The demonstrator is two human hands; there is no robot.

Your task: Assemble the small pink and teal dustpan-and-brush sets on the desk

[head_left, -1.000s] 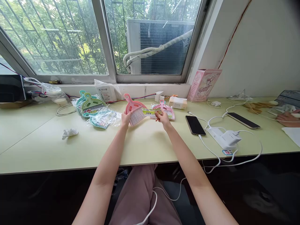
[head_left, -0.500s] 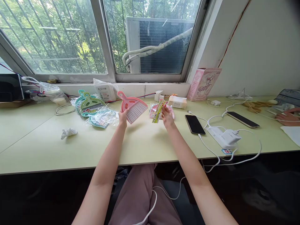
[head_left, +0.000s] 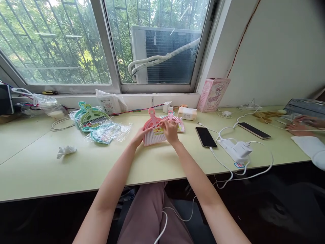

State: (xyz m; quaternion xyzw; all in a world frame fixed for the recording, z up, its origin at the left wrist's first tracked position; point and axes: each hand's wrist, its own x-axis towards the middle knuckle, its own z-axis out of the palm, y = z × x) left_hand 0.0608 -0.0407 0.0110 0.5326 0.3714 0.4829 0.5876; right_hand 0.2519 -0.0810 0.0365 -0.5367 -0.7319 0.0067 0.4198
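Near the middle of the pale green desk (head_left: 76,166), toward its far edge by the window, the left hand (head_left: 138,137) has its fingers clamped on the left side of a small pink plastic hand brush with white bristles (head_left: 152,130), which lies low over the desk. The right hand (head_left: 170,131) pinches a yellow-green paper label (head_left: 158,130) against the bristles, fingers together. Just behind sits a pink plastic dustpan in clear wrap (head_left: 176,120), with a black phone (head_left: 206,137) to the right and green and teal brush sets in clear bags (head_left: 98,122) to the left.
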